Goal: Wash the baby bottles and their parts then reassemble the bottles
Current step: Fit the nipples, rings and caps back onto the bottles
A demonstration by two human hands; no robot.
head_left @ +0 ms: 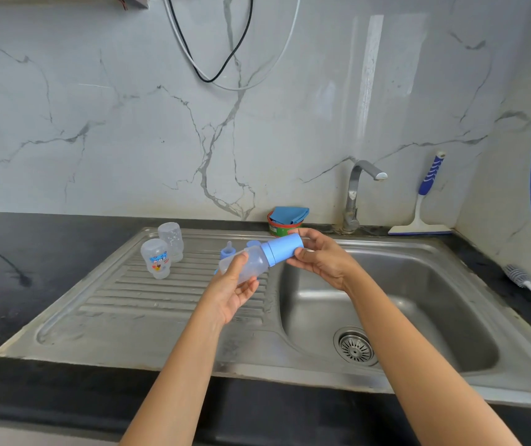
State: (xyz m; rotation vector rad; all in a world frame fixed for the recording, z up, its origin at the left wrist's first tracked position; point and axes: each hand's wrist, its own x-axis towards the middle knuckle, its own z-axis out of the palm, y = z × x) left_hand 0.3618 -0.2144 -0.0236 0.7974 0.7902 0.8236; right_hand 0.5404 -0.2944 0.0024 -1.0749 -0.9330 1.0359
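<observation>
Noting the step in hand as reassembly, which is a judgement, since capping and uncapping look alike in a single frame. The bottle is held nearly level in the air, above the edge where the drainboard meets the basin; its blue cap sits over the neck and points toward the tap.

Left hand: fingers curled under the clear body, thumb across the top, gripping it. Right hand: thumb and fingertips closed round the far end of the cap, pinching it.

Next move, as we judge it: seat the cap fully while the left hand keeps the body from turning; wet plastic may slip, so the grip must be firm; then stand the bottle down. Two more bottle bodies wait mouth-down on the drainboard, the printed body in front and the plain body just behind it; a teat in its blue ring stands beside the held bottle, and these are not yet joined.

Writing: the printed body carries a blue band of letters above a small coloured figure — too small for us to read; the green tub behind the basin, with a blue cloth in it, has a label we cannot read; we see no brand on the held bottle.
</observation>
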